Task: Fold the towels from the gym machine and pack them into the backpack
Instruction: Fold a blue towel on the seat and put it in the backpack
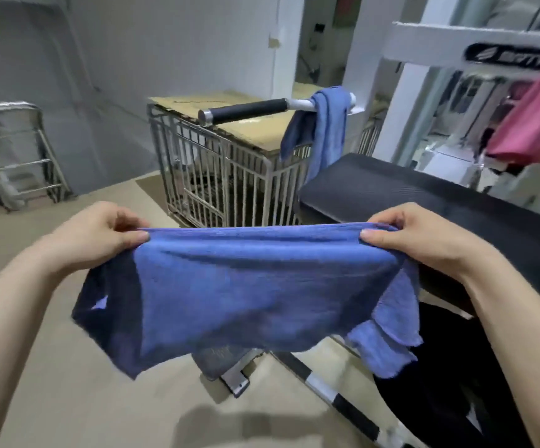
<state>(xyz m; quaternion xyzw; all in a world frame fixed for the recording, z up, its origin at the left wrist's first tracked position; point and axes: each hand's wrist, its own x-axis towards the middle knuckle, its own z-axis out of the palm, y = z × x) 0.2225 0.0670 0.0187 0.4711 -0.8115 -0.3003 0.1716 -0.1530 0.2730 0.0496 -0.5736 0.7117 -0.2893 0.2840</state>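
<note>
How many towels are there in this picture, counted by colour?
Blue: 2, the blue cloth towel pinched between left hand and right hand, plus the draped blue towel on the black-gripped metal bar.
Pink: 1, the pink cloth hanging at upper right.
Total: 3.

Two hands, three cloths, and one of each piece of gear.

Two hands show: one left hand (100, 236) and one right hand (423, 239). Blue towels number two: the held towel (246, 292), pinched by both hands, and the hanging towel (328, 130), draped over the one handlebar (246, 112) with its single black grip. One pink cloth (536, 118) hangs at the upper right edge, making three cloths in all. There is one black padded bench (407, 195), one wire cage (229, 189) topped by one cardboard sheet (229, 103), and one folded metal frame (20, 156) by the left wall. One dark shape (456, 367) sits low on the right; what it is cannot be told.
</note>
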